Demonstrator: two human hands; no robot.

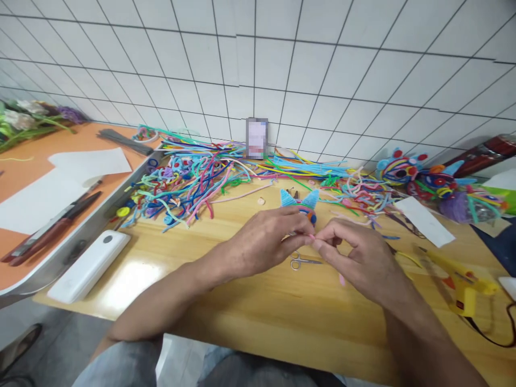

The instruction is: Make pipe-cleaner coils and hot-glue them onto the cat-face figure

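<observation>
Over the middle of the wooden table, my left hand (pixel 268 239) and my right hand (pixel 357 255) meet fingertip to fingertip. Both pinch a small pink pipe cleaner (pixel 311 238); most of it is hidden by the fingers. A pink end (pixel 342 279) shows below my right hand. Just behind my left hand is a colourful pipe-cleaner figure (pixel 300 200) with light blue pointed ears, its lower part covered by my fingers. Small metal scissors (pixel 299 262) lie on the table beneath my hands.
Piles of coloured pipe cleaners (pixel 193 183) line the wall, with a phone (pixel 257 138) propped upright among them. A yellow glue gun (pixel 463 285) with a cord lies right. Finished figures (pixel 403 172) stand back right. A white oblong case (pixel 88 266) and pliers (pixel 52 226) are left.
</observation>
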